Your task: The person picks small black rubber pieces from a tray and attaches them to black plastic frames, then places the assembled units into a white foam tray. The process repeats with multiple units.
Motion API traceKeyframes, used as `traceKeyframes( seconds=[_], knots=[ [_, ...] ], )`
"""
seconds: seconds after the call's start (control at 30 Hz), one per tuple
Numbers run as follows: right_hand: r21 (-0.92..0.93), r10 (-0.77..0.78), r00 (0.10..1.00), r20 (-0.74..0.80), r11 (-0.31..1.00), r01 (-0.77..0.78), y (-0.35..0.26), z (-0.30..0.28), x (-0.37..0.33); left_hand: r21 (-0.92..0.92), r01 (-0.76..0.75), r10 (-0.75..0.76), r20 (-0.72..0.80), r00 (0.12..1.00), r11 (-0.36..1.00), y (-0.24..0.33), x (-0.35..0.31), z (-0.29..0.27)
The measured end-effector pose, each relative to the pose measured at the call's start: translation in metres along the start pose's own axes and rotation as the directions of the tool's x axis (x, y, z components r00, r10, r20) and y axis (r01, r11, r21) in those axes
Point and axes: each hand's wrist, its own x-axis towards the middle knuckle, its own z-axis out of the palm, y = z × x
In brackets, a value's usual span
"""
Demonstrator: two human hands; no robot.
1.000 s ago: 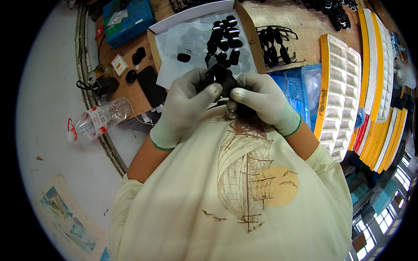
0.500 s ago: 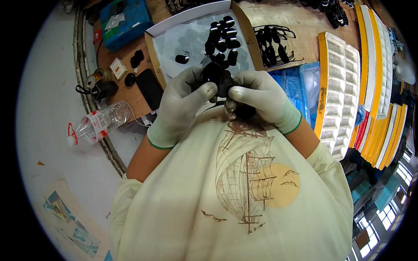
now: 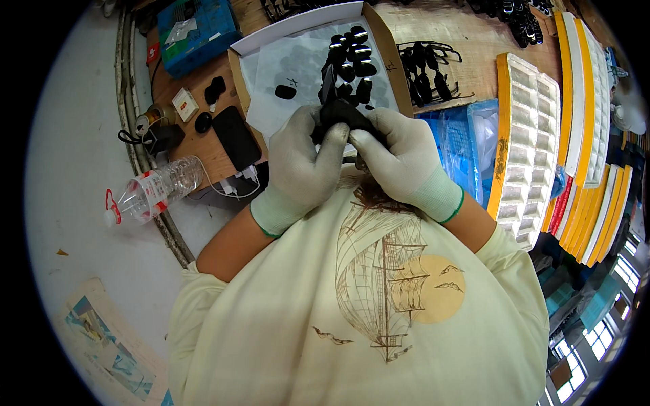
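Dark piece (image 3: 347, 115) (prob. eyewear, tho the gloves hide most of it) sits upper centre of frame, clamped betw. both gloved hands: left hand (image 3: 302, 159) on its left end, right hand (image 3: 405, 157) on its right, thumbs close together on the near side. Exact fingertip contact is partly hidden, so can't tell how firm the hold is.

Main risk: too much thumb pressure near the middle could flex or crack it. Glove fabric may also slip on a smooth surface, & smudges on the thumbs could mark it. A thin flat part (image 3: 329, 84) stands up just beyond the left fingers; a knock there might chip or scratch it.

If the piece gets away, it could drop toward the shirt (image 3: 284, 304) at lower centre, or into the shallow box (image 3: 301, 28) at top centre, scuffing the dark lenses (image 3: 364, 53) there.
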Motion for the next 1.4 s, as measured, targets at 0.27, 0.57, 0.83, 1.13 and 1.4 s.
traceKeyframes(
  seconds=[0.27, 0.57, 0.83, 1.13, 1.4],
  knots=[
    [0.187, -0.056, 0.953, 0.298, 0.982, -0.001, 0.014, -0.014, 0.007, -0.44, 0.193, -0.063, 0.294, 0.954, 0.877, -0.013, 0.012, -0.026],
    [-0.092, 0.138, 0.926, 0.35, 0.989, -0.112, -0.002, -0.002, 0.029, -0.025, -0.174, 0.175, 0.221, 0.959, 0.984, -0.012, 0.026, -0.035],
    [-0.581, 0.296, 0.872, -0.391, 0.655, -0.483, 0.146, -0.114, 0.132, -0.062, 0.276, -0.262, 0.175, 0.949, 0.959, -0.067, -0.024, -0.054],
    [-0.579, 0.326, 0.871, -0.368, 0.653, -0.489, 0.194, -0.13, 0.156, -0.218, 0.381, -0.367, 0.101, 0.925, 0.899, -0.089, -0.041, -0.064],
    [-0.504, 0.163, 0.814, -0.558, 0.712, -0.488, 0.158, -0.108, 0.132, -0.241, 0.4, -0.385, 0.108, 0.916, 0.884, -0.098, -0.043, -0.06]
  ],
)
